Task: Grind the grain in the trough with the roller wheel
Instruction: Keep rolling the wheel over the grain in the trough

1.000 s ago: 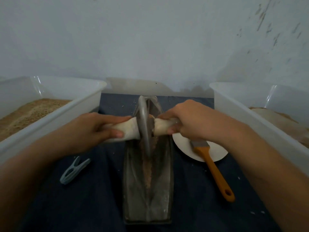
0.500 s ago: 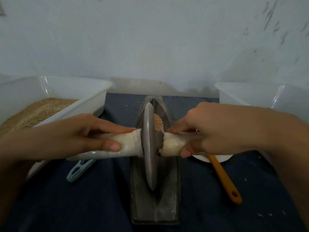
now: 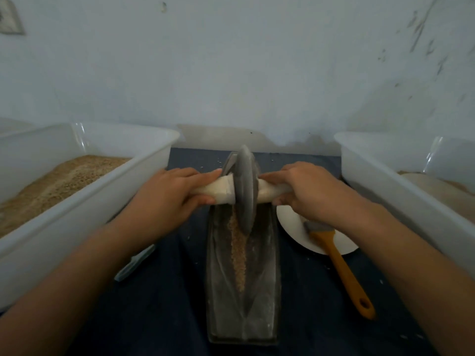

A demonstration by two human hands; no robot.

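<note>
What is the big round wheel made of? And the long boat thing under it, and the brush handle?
The roller wheel looks like dull grey metal or stone: matte, thin-edged, heavy-looking. The trough seems to be the same grey stuff, dusty and worn. The brush handle looks like smooth orange plastic, though painted wood is possible.

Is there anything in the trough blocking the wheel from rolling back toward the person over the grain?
Nothing visible does. The roller wheel sits at the trough's far end, both hands gripping its handle. Ahead of it lies only the line of grain along the groove. The brush and plate lie outside the trough, to its right.
</note>
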